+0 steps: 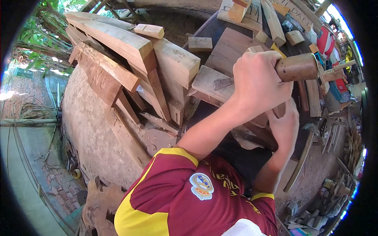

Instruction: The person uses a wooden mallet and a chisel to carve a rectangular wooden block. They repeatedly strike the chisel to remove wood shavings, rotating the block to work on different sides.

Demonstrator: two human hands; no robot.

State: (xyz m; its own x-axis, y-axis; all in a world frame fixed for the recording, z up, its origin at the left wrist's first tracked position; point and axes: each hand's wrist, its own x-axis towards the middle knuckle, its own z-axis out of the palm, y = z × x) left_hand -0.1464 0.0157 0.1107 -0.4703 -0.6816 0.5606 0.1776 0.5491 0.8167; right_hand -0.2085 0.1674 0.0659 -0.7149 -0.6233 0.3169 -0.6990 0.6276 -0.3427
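My left hand (258, 72) is closed in a fist around a thick, round brown wooden tool handle (297, 67), whose blunt end sticks out to the right. A flat metal blade (223, 83) shows on the other side of the fist, over a pale board (208, 84); the fist hides whether blade and handle are joined. Just below, my right hand (287, 126) is closed on a narrow brown wooden piece (279, 110). My left wrist covers part of that piece, and most of the right fingers are hidden. A wide brown board (230, 51) lies beyond the left fist.
Long squared timbers (114, 37) lean and stack at the left, with a small block (149, 30) on top. Offcuts (294, 37) and a red-and-white item (326, 41) lie at the far right. A gnarled stump (100, 206) stands at the lower left.
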